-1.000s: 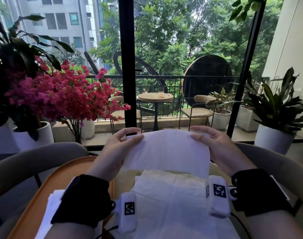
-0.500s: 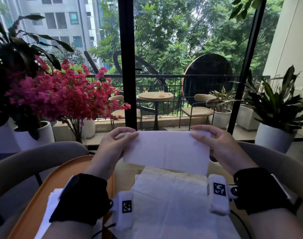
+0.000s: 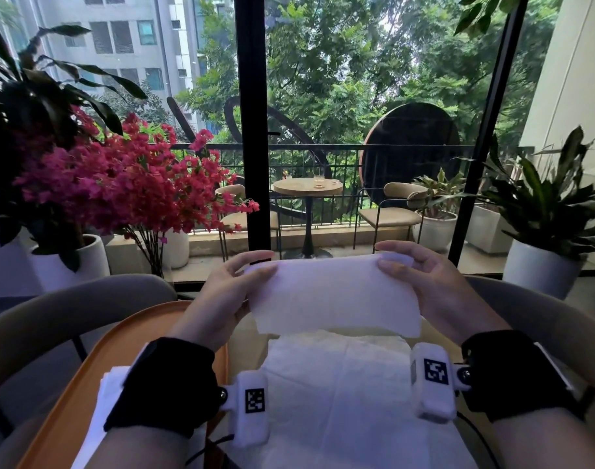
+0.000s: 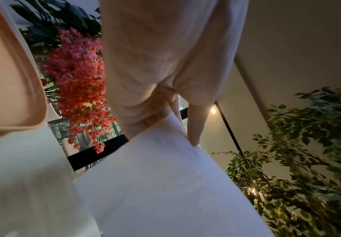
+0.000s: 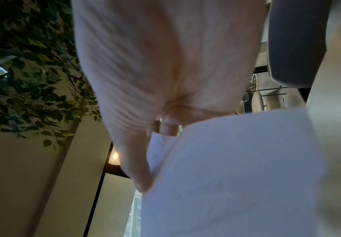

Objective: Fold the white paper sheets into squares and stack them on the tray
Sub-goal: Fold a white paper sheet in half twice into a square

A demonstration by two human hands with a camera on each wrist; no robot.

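At centre frame, the left hand (image 3: 218, 306) and right hand (image 3: 434, 292) pinch the half-folded paper sheet (image 3: 333, 296) by its top corners, above the loose sheets (image 3: 340, 394). Uneven grip could skew the next crease; the orange tray (image 3: 96, 374) waits lower left.

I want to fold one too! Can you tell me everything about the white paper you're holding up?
The paper is white, soft-looking and thin, like a napkin. It is already folded into a long strip, wider than tall. The left hand and the right hand each pinch one top corner, holding it up in the air above more white sheets lying flat below. Its bottom edge hangs loose.
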